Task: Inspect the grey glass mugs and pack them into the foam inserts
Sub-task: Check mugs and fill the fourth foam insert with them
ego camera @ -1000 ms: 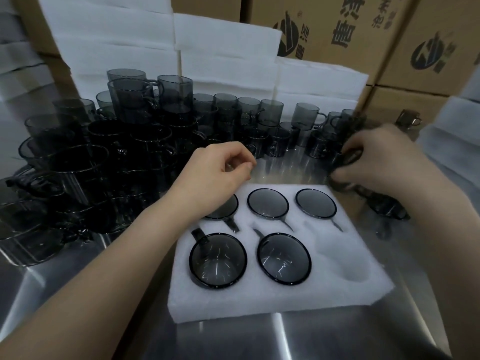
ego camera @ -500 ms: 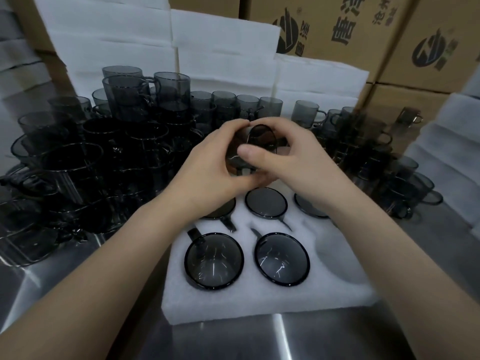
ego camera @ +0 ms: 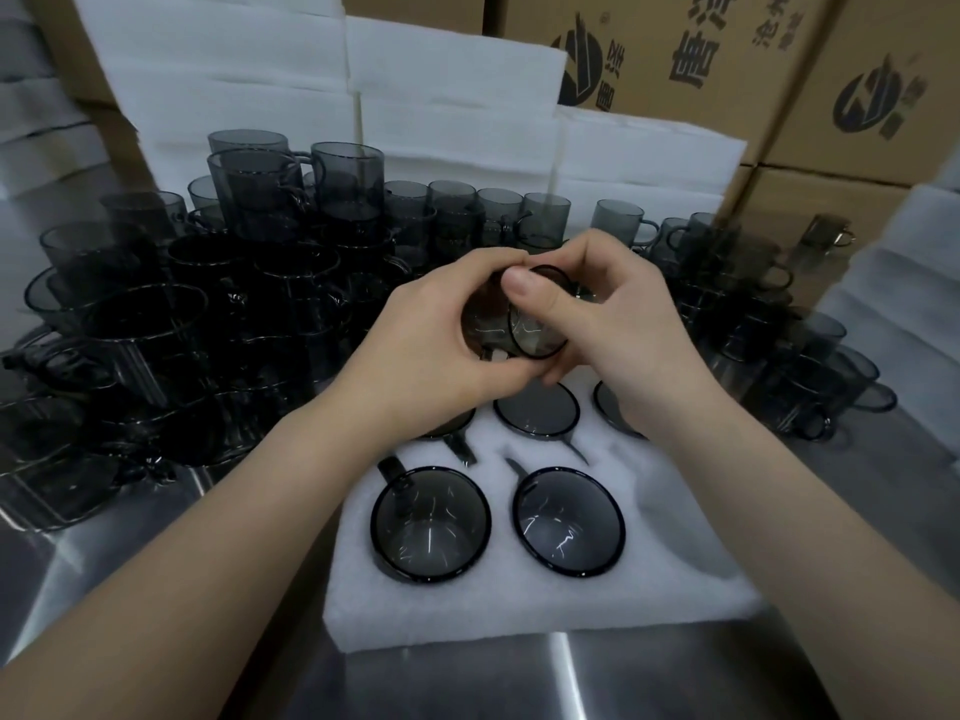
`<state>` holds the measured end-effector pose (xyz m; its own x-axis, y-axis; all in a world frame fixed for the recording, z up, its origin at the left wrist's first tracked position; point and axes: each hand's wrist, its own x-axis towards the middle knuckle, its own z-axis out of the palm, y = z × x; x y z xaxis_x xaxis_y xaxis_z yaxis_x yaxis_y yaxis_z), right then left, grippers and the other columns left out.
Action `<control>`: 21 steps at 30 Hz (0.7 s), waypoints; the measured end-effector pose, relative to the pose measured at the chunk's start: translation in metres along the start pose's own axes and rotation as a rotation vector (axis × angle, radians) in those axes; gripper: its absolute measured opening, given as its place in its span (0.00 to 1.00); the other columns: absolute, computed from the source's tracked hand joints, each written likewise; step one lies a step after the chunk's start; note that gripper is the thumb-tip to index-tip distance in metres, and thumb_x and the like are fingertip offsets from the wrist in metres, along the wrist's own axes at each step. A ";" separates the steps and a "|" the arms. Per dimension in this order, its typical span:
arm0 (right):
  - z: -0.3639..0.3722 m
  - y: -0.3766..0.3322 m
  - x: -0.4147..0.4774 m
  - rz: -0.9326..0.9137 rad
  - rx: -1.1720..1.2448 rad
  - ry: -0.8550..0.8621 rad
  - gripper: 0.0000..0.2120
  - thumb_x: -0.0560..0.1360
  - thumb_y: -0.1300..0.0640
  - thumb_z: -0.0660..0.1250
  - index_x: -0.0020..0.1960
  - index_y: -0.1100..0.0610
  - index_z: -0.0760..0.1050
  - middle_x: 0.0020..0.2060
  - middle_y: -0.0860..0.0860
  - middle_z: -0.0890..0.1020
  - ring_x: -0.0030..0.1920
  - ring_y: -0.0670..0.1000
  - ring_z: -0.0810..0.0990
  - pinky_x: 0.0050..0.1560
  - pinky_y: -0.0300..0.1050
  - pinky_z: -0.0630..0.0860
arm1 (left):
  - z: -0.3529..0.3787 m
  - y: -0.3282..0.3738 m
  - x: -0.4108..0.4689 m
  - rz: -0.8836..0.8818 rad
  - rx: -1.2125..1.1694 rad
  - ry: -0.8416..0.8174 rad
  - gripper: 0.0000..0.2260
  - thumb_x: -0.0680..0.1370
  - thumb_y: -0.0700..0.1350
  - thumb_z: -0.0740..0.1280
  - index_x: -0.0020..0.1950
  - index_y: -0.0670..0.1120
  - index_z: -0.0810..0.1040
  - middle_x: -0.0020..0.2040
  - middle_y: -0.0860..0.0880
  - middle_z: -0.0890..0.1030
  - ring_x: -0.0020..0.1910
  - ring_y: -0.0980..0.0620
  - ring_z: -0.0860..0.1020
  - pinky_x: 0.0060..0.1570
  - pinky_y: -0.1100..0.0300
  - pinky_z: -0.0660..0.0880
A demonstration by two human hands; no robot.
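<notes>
Both hands hold one grey glass mug (ego camera: 530, 324) above the back row of the white foam insert (ego camera: 519, 605). My left hand (ego camera: 431, 335) wraps its side and my right hand (ego camera: 613, 330) grips it with the thumb over the rim; the mug lies tilted, its mouth toward me. The insert holds several mugs: two in the front row, one at the left (ego camera: 430, 524) and one in the middle (ego camera: 568, 519), and others in the back row partly hidden by my hands. The front right pocket (ego camera: 670, 517) is empty.
Many loose grey mugs stand stacked on the steel table at the left (ego camera: 156, 324) and behind and right (ego camera: 753, 314). Stacks of white foam sheets (ego camera: 457, 96) and printed cardboard boxes (ego camera: 857, 85) rise behind. Bare steel (ego camera: 571, 683) shows at the front.
One second ago my right hand reached into the mugs at the right. It brought a mug to the middle, my left hand joined it, and the mug has since been turned between both hands.
</notes>
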<state>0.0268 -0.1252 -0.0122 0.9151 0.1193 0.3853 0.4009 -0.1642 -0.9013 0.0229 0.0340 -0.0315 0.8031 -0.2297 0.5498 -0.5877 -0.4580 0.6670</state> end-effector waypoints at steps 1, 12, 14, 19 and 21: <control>-0.001 0.000 0.000 0.012 0.038 0.000 0.10 0.71 0.52 0.74 0.43 0.57 0.77 0.39 0.51 0.81 0.28 0.49 0.80 0.23 0.42 0.75 | 0.000 0.000 0.000 0.004 -0.005 -0.003 0.28 0.66 0.45 0.78 0.64 0.55 0.75 0.54 0.60 0.81 0.55 0.66 0.77 0.54 0.73 0.70; -0.013 0.008 0.008 0.155 0.482 -0.302 0.17 0.74 0.59 0.65 0.63 0.57 0.76 0.46 0.55 0.83 0.33 0.50 0.79 0.34 0.41 0.78 | -0.005 -0.006 0.001 -0.114 -0.321 0.052 0.29 0.62 0.49 0.80 0.62 0.51 0.78 0.54 0.53 0.83 0.55 0.55 0.81 0.55 0.56 0.78; -0.014 0.009 0.008 0.127 0.497 -0.377 0.20 0.74 0.65 0.66 0.66 0.57 0.73 0.53 0.54 0.82 0.36 0.50 0.80 0.39 0.41 0.79 | -0.007 -0.007 0.001 -0.136 -0.379 0.048 0.27 0.64 0.42 0.80 0.62 0.49 0.78 0.53 0.51 0.83 0.53 0.55 0.82 0.49 0.63 0.78; -0.012 0.011 0.010 0.022 0.277 -0.322 0.26 0.66 0.67 0.73 0.63 0.56 0.75 0.59 0.55 0.80 0.41 0.54 0.82 0.39 0.44 0.80 | -0.008 -0.007 0.002 -0.167 -0.402 0.018 0.29 0.64 0.37 0.79 0.64 0.48 0.77 0.52 0.49 0.84 0.49 0.55 0.82 0.46 0.63 0.77; -0.010 0.010 0.008 -0.024 0.176 -0.272 0.24 0.65 0.66 0.76 0.59 0.57 0.75 0.55 0.53 0.81 0.39 0.54 0.82 0.36 0.44 0.79 | -0.007 -0.007 0.003 -0.165 -0.360 0.009 0.32 0.63 0.40 0.79 0.66 0.48 0.76 0.53 0.49 0.83 0.50 0.54 0.82 0.51 0.59 0.77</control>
<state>0.0387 -0.1356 -0.0160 0.8503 0.3827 0.3614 0.3870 0.0107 -0.9220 0.0280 0.0427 -0.0308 0.8898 -0.1700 0.4235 -0.4487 -0.1578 0.8796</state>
